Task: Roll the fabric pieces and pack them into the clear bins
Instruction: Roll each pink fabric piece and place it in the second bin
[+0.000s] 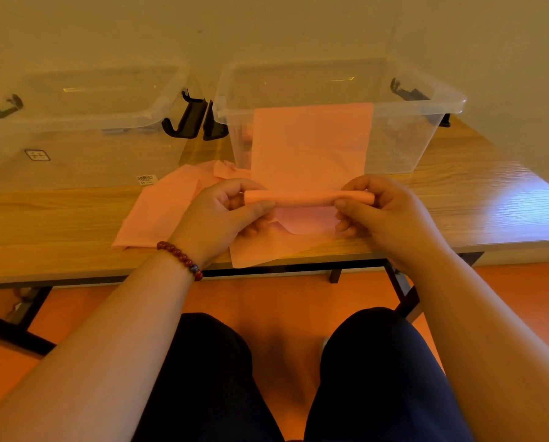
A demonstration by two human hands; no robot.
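A pink fabric piece (pixel 311 145) hangs over the front wall of the right clear bin (pixel 426 103), its near end wound into a thin roll (pixel 305 196). My left hand (pixel 225 215) pinches the roll's left end and my right hand (pixel 378 208) pinches its right end, just above the table. More pink fabric pieces (pixel 164 208) lie loose on the table under and left of my hands. The left clear bin (pixel 75 122) stands at the back left.
The wooden table (pixel 458 199) has its front edge close to my wrists. Black latches (pixel 187 119) sit between the two bins. A wall rises right behind the bins. My knees and an orange floor are below.
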